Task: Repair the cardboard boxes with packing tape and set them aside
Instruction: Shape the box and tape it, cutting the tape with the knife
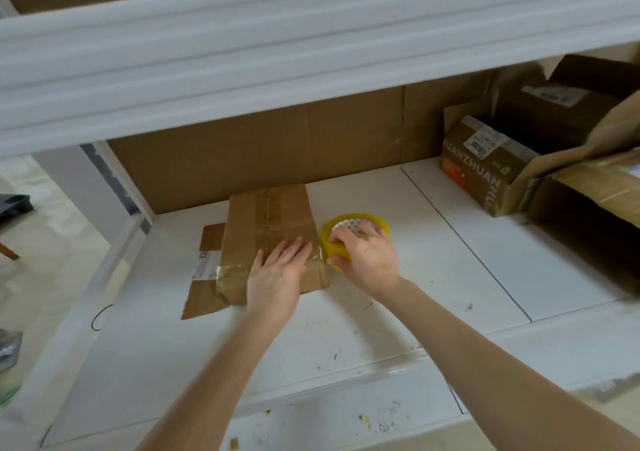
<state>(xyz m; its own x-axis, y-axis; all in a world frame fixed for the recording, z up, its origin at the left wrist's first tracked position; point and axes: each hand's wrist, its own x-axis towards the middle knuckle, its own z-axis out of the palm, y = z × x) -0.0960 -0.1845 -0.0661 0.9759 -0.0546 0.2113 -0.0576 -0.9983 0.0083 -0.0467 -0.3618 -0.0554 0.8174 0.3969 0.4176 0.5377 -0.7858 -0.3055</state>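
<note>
A flattened brown cardboard box (273,218) lies on the white shelf surface (381,312), with a loose flap sticking out on its left side. Clear tape runs across its near end. My left hand (277,274) lies flat on that taped near end, fingers spread, pressing down. Just right of the box sits a yellow roll of packing tape (353,224). My right hand (363,253) is closed over the roll, and a strip of tape stretches from the roll onto the box edge.
More cardboard boxes (485,170) with open flaps are stacked at the right end of the shelf. A cardboard sheet (277,153) lines the back. A white upper shelf beam (311,45) hangs overhead. A white post (114,243) borders the left, floor beyond.
</note>
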